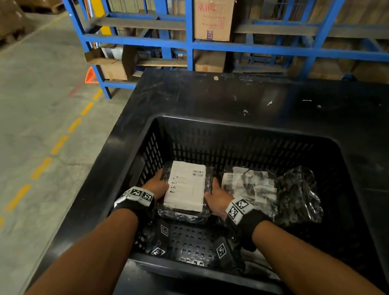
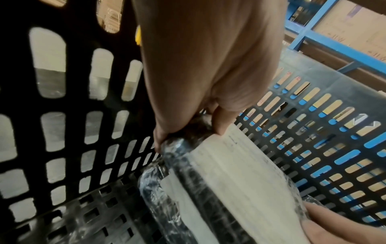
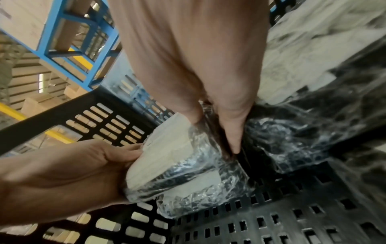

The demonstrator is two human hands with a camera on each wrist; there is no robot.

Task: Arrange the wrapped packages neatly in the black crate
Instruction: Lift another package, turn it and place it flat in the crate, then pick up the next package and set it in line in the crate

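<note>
A black slotted crate (image 1: 241, 129) stands on a black table. Inside at the far left is a plastic-wrapped black package with a white label (image 1: 186, 186), lying on top of another wrapped package (image 1: 181, 217). My left hand (image 1: 157, 183) grips its left edge and my right hand (image 1: 218, 195) grips its right edge, thumbs on top and fingers down the sides. In the left wrist view the left hand's fingers (image 2: 165, 133) curl round the package edge (image 2: 229, 173). In the right wrist view the right hand's fingers (image 3: 231, 130) go down beside the package (image 3: 177, 165).
More wrapped packages (image 1: 251, 185) and loose crumpled plastic (image 1: 299, 196) fill the crate's right side. The near crate floor (image 1: 189, 245) shows bare. Blue racking (image 1: 191, 40) with cardboard boxes stands behind the table. Concrete floor with yellow dashes lies to the left.
</note>
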